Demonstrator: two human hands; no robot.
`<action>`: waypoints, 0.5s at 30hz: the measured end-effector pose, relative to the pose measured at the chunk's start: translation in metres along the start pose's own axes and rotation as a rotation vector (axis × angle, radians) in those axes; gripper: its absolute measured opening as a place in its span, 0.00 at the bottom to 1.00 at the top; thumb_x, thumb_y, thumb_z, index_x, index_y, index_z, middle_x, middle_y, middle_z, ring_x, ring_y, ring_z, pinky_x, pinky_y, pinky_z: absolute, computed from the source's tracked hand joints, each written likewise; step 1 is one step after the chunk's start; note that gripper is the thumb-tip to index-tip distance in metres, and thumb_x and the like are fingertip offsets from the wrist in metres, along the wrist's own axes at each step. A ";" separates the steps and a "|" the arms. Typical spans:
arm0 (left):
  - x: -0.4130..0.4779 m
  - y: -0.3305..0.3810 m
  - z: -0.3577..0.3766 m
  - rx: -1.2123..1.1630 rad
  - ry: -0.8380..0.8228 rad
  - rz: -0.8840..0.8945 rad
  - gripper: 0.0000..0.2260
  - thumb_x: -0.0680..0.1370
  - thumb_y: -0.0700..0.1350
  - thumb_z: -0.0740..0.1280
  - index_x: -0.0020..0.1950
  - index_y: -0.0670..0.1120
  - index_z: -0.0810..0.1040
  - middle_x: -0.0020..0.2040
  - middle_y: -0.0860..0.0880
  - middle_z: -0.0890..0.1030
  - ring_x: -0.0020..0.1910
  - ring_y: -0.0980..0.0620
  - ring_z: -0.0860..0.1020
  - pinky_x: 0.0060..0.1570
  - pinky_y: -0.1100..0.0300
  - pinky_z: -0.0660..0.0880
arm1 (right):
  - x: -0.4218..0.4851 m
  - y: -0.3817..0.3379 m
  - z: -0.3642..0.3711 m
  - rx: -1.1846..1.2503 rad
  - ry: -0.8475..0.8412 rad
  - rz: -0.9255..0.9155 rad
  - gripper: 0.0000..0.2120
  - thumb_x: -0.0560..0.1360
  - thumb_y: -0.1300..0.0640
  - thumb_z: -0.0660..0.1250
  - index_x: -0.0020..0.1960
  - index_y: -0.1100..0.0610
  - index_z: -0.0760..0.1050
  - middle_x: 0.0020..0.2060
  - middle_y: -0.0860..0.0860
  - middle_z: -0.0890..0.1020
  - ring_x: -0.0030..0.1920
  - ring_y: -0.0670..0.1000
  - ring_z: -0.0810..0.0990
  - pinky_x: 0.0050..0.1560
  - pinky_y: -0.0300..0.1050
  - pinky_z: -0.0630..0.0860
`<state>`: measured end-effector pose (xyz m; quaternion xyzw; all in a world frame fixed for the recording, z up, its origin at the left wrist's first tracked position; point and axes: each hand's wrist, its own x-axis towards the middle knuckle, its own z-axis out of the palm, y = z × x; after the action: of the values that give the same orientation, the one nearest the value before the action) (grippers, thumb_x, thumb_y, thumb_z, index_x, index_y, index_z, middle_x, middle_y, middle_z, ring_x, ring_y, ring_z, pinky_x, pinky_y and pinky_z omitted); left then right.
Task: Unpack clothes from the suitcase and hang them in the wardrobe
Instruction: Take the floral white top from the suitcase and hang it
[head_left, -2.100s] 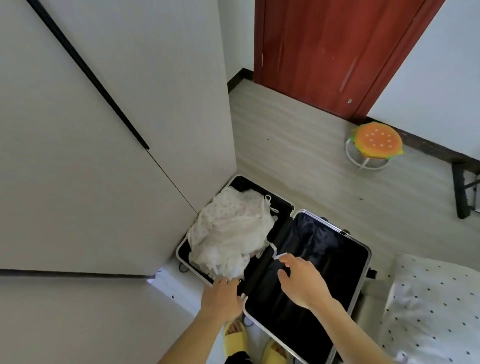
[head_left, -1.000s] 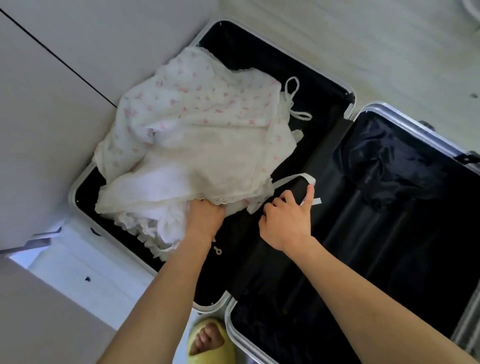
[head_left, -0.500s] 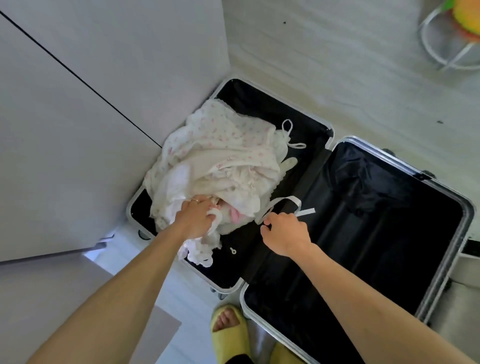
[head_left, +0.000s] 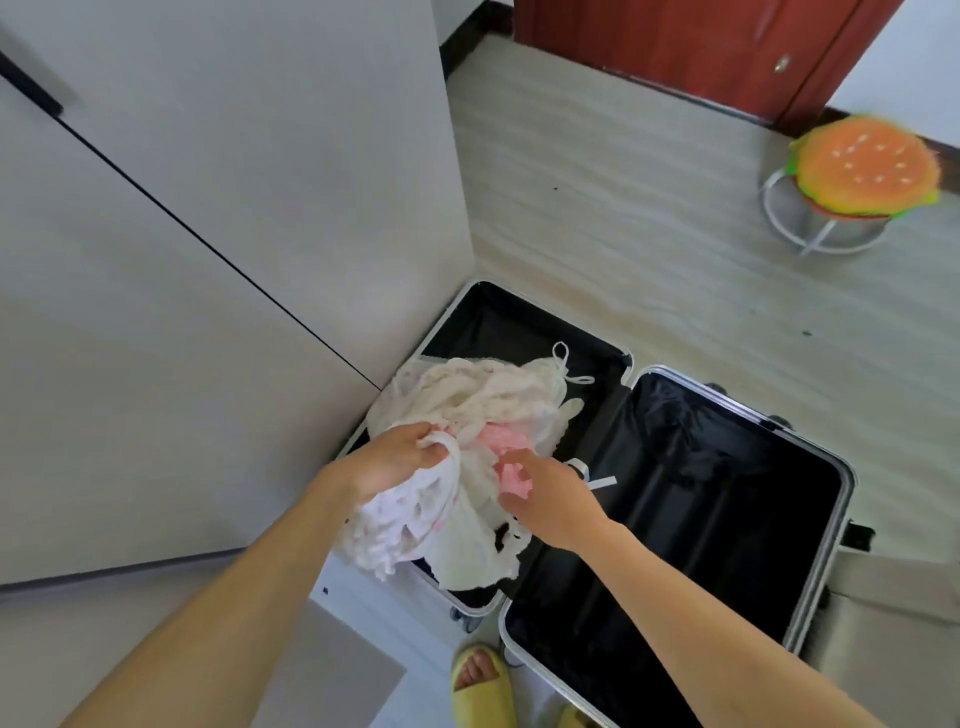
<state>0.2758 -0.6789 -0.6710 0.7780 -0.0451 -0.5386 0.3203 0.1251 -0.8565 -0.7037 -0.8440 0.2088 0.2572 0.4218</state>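
as i look down through the head camera, my left grip (head_left: 395, 460) is bunched tight round a handful of the white clothes (head_left: 467, 395). that end of the bundle now hangs above the rim of the suitcase (head_left: 701, 551), where half a second ago it lay low in the left half. my right grip (head_left: 550, 499) has let go of the white strap (head_left: 597, 480), which lies near the hinge line. it has crossed to a pink garment (head_left: 501, 441) newly uncovered in the middle of the pile, and finger and thumb look pinched on a fold of it. i judge that lifting out has begun and hanging has not. the wardrobe (head_left: 208, 260) on my left shows only shut doors, and the rest of the bundle rests in the left half, just beside it.

counted:
- one suitcase, open on the floor (head_left: 623, 234) in two halves, the right half showing only black lining
- one heap of clothes, with at least two pieces, white and pink; i cannot tell the exact number
- two grips, both busy
- two wardrobe door panels with a dark seam between them
- one dark handle (head_left: 31, 85) at the upper left
- one red door (head_left: 675, 41)
- one stool (head_left: 867, 166) with a burger-shaped cushion, well apart across the floor
- two yellow slippers (head_left: 480, 686) at the bottom edge, the second only partly seen
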 end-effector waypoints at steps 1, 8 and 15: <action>-0.008 0.006 -0.003 -0.004 -0.013 0.015 0.26 0.77 0.57 0.67 0.73 0.51 0.70 0.72 0.55 0.71 0.69 0.52 0.70 0.71 0.50 0.66 | -0.004 -0.007 -0.002 0.004 0.000 -0.013 0.27 0.76 0.49 0.67 0.73 0.45 0.65 0.63 0.48 0.75 0.56 0.50 0.77 0.53 0.44 0.74; -0.054 0.049 -0.023 -0.193 -0.078 0.116 0.15 0.77 0.50 0.69 0.63 0.49 0.79 0.64 0.53 0.80 0.65 0.55 0.74 0.66 0.54 0.70 | -0.016 -0.051 -0.019 -0.007 0.103 -0.027 0.19 0.78 0.46 0.66 0.65 0.52 0.73 0.53 0.48 0.77 0.53 0.52 0.76 0.52 0.44 0.72; -0.069 0.064 -0.040 -0.351 -0.023 0.126 0.18 0.74 0.52 0.69 0.63 0.49 0.79 0.62 0.49 0.82 0.65 0.48 0.78 0.69 0.44 0.70 | -0.026 -0.080 -0.041 0.426 0.368 0.095 0.08 0.79 0.53 0.64 0.55 0.54 0.67 0.50 0.52 0.78 0.48 0.55 0.79 0.47 0.51 0.78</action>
<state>0.2993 -0.6828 -0.5714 0.6998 -0.0028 -0.5258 0.4836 0.1610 -0.8417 -0.6182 -0.7579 0.3707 0.0694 0.5323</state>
